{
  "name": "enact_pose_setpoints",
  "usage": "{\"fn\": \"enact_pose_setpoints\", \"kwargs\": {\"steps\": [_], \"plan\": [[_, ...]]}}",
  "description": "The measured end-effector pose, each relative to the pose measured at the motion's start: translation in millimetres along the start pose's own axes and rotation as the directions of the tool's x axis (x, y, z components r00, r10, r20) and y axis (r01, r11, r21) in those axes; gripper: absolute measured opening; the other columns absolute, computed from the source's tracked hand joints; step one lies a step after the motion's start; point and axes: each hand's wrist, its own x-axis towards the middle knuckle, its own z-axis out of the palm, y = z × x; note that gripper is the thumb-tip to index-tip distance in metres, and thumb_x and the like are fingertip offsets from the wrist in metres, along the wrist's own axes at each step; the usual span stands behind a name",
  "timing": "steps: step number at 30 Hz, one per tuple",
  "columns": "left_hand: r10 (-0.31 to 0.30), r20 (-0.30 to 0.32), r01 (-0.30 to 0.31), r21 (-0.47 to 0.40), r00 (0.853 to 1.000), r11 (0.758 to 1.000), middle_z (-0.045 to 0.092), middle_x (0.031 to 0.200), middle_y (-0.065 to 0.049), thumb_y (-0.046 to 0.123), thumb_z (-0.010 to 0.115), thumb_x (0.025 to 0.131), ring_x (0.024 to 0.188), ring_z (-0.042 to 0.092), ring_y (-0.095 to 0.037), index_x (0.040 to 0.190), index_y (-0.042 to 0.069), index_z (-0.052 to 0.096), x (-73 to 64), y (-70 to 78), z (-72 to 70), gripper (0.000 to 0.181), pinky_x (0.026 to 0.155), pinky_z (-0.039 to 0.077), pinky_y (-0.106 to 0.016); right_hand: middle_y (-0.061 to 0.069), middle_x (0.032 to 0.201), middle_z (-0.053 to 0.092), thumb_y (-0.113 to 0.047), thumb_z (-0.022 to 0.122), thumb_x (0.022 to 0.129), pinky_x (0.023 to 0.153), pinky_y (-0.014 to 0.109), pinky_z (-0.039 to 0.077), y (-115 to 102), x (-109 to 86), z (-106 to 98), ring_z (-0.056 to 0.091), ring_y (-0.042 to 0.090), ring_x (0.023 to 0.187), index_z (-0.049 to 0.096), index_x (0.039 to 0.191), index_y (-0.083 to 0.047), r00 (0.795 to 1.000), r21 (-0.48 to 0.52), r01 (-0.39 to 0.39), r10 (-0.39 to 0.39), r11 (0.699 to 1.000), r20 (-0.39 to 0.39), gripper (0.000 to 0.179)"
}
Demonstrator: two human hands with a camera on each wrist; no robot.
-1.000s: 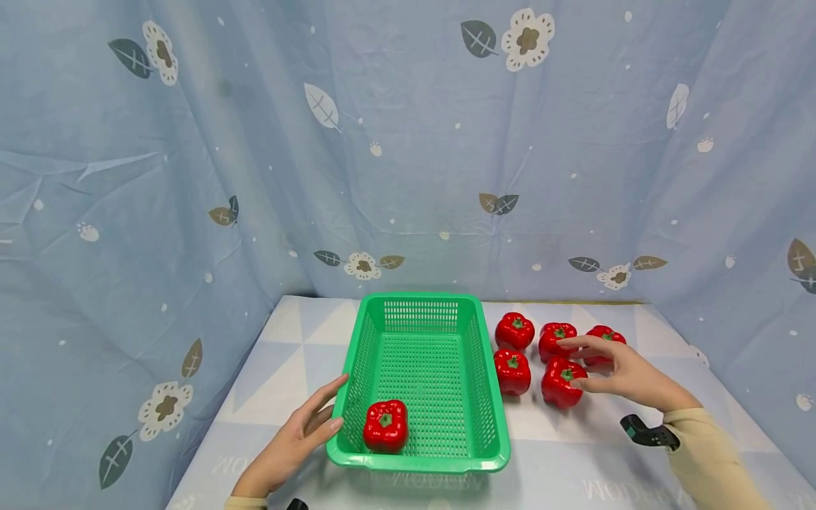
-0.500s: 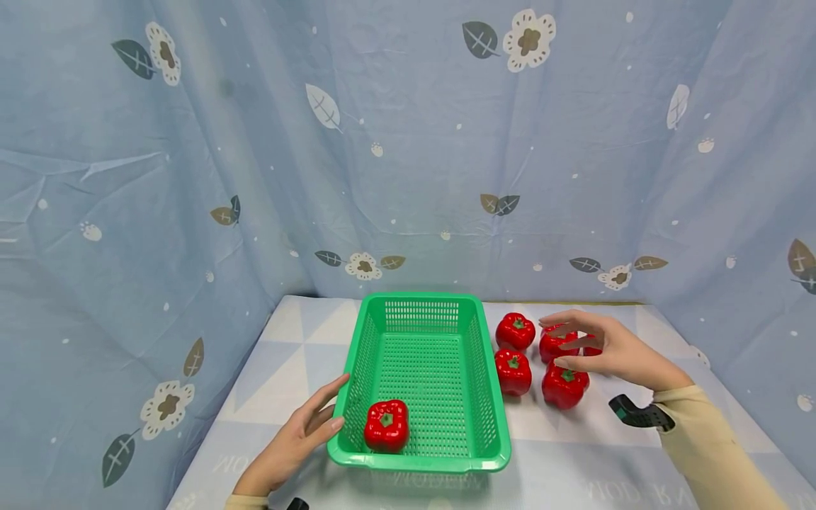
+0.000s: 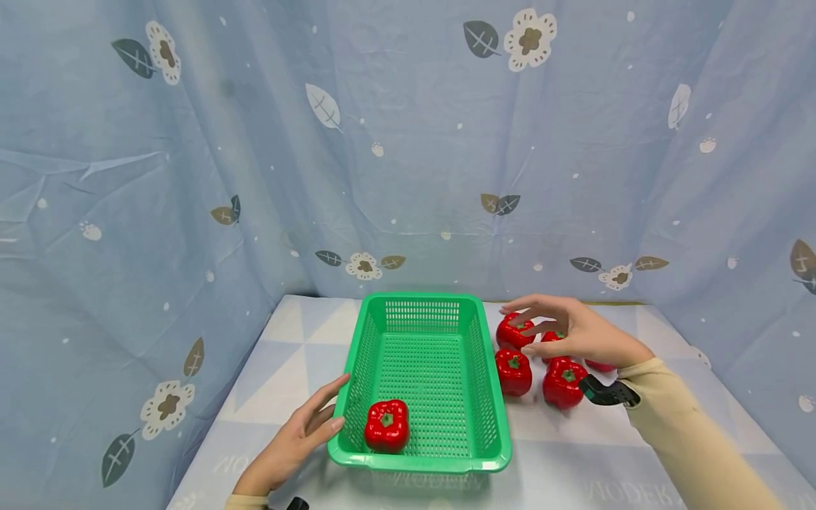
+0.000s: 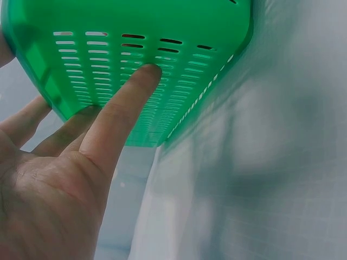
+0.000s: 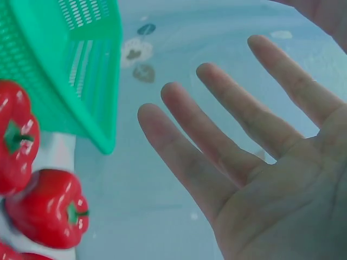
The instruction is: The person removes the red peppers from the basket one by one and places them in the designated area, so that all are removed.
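My left hand [image 3: 298, 433] rests against the left side of a green plastic basket [image 3: 339, 453]; in the left wrist view its straight fingertips touch the slotted wall [image 4: 130, 54]. One red bell pepper [image 3: 387, 426] sits upright in the basket's near left corner. My right hand [image 3: 574, 328], fingers spread and holding nothing, hovers over the peppers right of the basket. Its fingertips partly cover the far left pepper [image 3: 510, 334]; another pepper [image 3: 552, 343] behind the hand is mostly hidden. In the right wrist view the palm [image 5: 287, 206] faces the camera, apart from the peppers.
Nearer on the table [image 3: 542, 453] stand two more red peppers, one by the basket wall [image 3: 513, 372] and one right of it [image 3: 564, 382]. A sliver of another pepper [image 3: 601, 366] shows beneath the right wrist. A blue patterned curtain [image 3: 408, 156] hangs behind.
My right hand has moved left and away from me, from the right-hand peppers to above the far left one. The left hand, basket and peppers have stayed put.
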Motion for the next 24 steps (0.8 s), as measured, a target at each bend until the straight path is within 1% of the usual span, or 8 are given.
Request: {"fn": "enact_pose_setpoints", "kwargs": {"steps": [4,6,9,14,16,19,21,24], "plan": [[0.005,0.003,-0.005,-0.003,1.0,1.0,0.019,0.179,-0.017,0.019,0.059,0.116,0.156,0.031,-0.057,0.175,0.026,0.03,-0.2,-0.5,0.0,0.067,0.115,0.051,-0.042,0.004,0.151,0.063,-0.009,0.085,0.098,0.101,0.045,0.061,-5.1,15.4,6.5,0.066,0.034,0.129,0.062,0.154,-0.017,0.999,0.048,0.021,-0.023,0.999,0.034,0.061],[0.007,0.005,-0.007,-0.004,1.0,1.0,0.019,0.179,-0.018,0.019,0.059,0.116,0.156,0.03,-0.057,0.175,0.025,0.03,-0.3,-0.6,0.0,0.067,0.115,0.051,-0.041,0.007,0.15,0.063,-0.007,0.085,0.097,0.103,0.046,0.06,-6.4,23.0,11.5,0.065,0.039,0.13,0.061,0.154,-0.013,0.998,0.083,0.038,-0.043,0.996,0.054,0.062],[0.01,0.006,-0.01,-0.006,1.0,1.0,0.019,0.179,-0.018,0.019,0.059,0.116,0.156,0.03,-0.058,0.175,0.025,0.03,-0.1,-0.8,-0.1,0.066,0.114,0.051,-0.039,0.011,0.148,0.064,-0.005,0.085,0.097,0.102,0.051,0.06,-6.9,33.5,19.6,0.064,0.043,0.13,0.062,0.153,-0.011,0.994,0.126,0.058,-0.069,0.99,0.086,0.061],[0.013,0.005,-0.013,-0.012,1.0,1.0,0.02,0.179,-0.017,0.019,0.059,0.116,0.156,0.029,-0.058,0.175,0.025,0.03,0.2,-0.9,-0.5,0.066,0.113,0.05,-0.034,0.008,0.15,0.062,-0.008,0.086,0.096,0.104,0.054,0.059,-10.3,52.6,33.1,0.065,0.037,0.13,0.062,0.152,-0.011,0.981,0.129,0.078,-0.099,0.989,0.166,0.061],[0.013,0.004,-0.013,-0.011,1.0,1.0,0.02,0.179,-0.017,0.019,0.059,0.116,0.156,0.029,-0.058,0.175,0.025,0.03,-0.1,-1.1,-0.5,0.066,0.113,0.051,-0.036,0.005,0.151,0.062,-0.009,0.086,0.096,0.104,0.054,0.059,-12.8,60.7,38.5,0.065,0.034,0.13,0.062,0.152,-0.013,0.973,0.13,0.072,-0.099,0.989,0.208,0.061],[0.01,0.001,-0.01,-0.006,1.0,1.0,0.02,0.179,-0.016,0.019,0.059,0.116,0.156,0.029,-0.059,0.175,0.025,0.03,-0.5,-1.1,-0.2,0.066,0.115,0.051,-0.043,0.003,0.151,0.062,-0.008,0.086,0.096,0.105,0.055,0.058,-15.9,72.3,46.5,0.066,0.033,0.129,0.062,0.152,-0.018,0.962,0.138,0.059,-0.094,0.989,0.258,0.062],[0.007,-0.001,-0.007,-0.007,1.0,1.0,0.02,0.179,-0.015,0.019,0.059,0.116,0.156,0.029,-0.059,0.175,0.026,0.03,-0.7,-0.9,0.1,0.066,0.116,0.05,-0.049,0.002,0.152,0.062,-0.008,0.086,0.095,0.105,0.057,0.058,-16.4,79.6,51.8,0.067,0.033,0.128,0.063,0.152,-0.022,0.956,0.143,0.061,-0.099,0.988,0.276,0.063],[0.007,-0.001,-0.007,-0.007,1.0,1.0,0.02,0.179,-0.016,0.02,0.059,0.116,0.156,0.029,-0.059,0.175,0.026,0.03,-0.2,-0.5,0.7,0.066,0.117,0.048,-0.055,0.002,0.153,0.061,-0.007,0.087,0.095,0.106,0.062,0.056,-16.0,88.7,59.1,0.067,0.034,0.128,0.062,0.152,-0.022,0.948,0.156,0.071,-0.115,0.985,0.296,0.065]]}}
